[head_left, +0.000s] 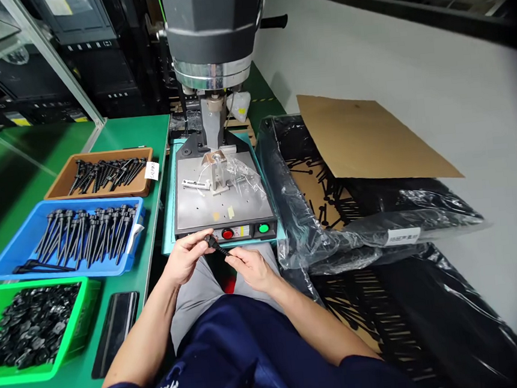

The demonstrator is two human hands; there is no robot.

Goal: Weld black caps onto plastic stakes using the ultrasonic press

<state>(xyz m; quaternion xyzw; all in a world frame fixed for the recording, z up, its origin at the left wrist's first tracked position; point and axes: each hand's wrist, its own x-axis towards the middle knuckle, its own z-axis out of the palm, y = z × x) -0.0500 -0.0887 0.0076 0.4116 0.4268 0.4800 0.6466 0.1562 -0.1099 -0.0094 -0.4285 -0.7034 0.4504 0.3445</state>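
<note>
Between my hands, in front of the machine's base, is a short-looking black rod with a thicker head (218, 246). My left hand (185, 261) pinches its head end with thumb and forefinger. The fingers of my right hand (252, 268) are closed round the lower end, covering part of it. Just beyond stands a press-like machine (211, 41) with a metal fixture (215, 170) on its flat plate (196, 205). A red button (227, 233) and a green button (263, 228) sit on its front panel.
To the left, a brown tray (65, 182) and a blue tray (130, 256) hold black rods; a green bin (79, 339) holds small black parts. A dark phone-like slab (115, 333) lies nearby. At right are plastic-lined boxes (287, 215) of rods and a cardboard sheet (371, 142).
</note>
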